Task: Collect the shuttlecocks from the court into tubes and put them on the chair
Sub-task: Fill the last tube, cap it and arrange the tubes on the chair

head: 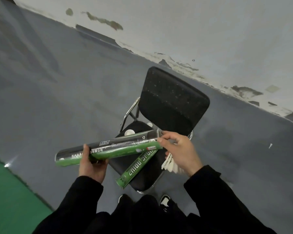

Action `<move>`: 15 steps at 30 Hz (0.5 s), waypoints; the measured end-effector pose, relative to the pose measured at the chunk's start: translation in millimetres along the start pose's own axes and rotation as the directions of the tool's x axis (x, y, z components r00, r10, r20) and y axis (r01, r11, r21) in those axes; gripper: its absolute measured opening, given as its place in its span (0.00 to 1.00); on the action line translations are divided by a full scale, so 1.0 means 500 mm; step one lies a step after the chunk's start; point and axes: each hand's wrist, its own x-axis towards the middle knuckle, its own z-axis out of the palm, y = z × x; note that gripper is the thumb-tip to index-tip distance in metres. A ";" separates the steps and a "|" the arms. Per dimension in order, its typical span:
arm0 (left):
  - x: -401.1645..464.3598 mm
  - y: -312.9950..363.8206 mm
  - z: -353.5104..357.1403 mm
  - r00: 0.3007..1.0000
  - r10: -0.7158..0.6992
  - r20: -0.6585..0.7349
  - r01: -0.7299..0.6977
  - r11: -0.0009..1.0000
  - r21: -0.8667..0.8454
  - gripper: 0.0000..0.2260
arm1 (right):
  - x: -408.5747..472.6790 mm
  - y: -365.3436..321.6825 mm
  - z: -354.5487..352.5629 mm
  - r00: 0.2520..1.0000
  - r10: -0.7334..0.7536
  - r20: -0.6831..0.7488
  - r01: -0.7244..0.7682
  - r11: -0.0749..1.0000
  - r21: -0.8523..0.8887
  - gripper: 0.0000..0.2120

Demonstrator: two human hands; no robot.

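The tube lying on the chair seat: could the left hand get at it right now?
Probably not: the left hand already grips another tube, held across the lying tube.

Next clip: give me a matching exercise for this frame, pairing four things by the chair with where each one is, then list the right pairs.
Things:
1. tube with black band
2. tube with white lettering
3. white caps
4. loose shuttlecock

Places:
A. on the grey floor, right of the chair
B. lying on the chair seat, one end past its front edge
C. held across the seat in the left hand, right hand at its open end
D. on the seat near the backrest

Pairs: 1-C, 2-B, 3-D, 4-A
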 end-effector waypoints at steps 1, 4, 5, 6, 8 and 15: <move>0.006 0.000 0.000 1.000 -0.004 0.010 0.004 1.000 -0.001 0.18 | -0.004 -0.002 -0.006 1.000 -0.019 0.007 0.019 1.000 -0.018 0.06; 0.011 0.005 0.004 1.000 -0.017 0.022 0.017 1.000 0.012 0.19 | -0.011 -0.010 -0.017 0.996 -0.075 0.057 0.079 0.994 -0.071 0.08; 0.010 0.005 0.006 0.999 -0.015 0.030 0.015 1.000 0.009 0.19 | -0.010 -0.012 -0.021 0.992 -0.095 0.083 0.103 0.990 -0.093 0.08; 0.009 0.005 0.007 0.999 -0.011 0.039 0.011 1.000 0.003 0.19 | -0.010 -0.015 -0.025 0.987 -0.120 0.109 0.133 0.984 -0.116 0.08; 0.006 0.004 0.009 0.999 -0.006 0.053 0.006 1.000 0.000 0.19 | -0.010 -0.020 -0.032 0.975 -0.174 0.138 0.195 0.969 -0.152 0.06; -0.013 -0.003 0.011 0.995 -0.027 0.101 0.022 0.998 0.051 0.18 | -0.015 -0.038 -0.054 0.914 -0.334 0.230 0.400 0.837 -0.374 0.05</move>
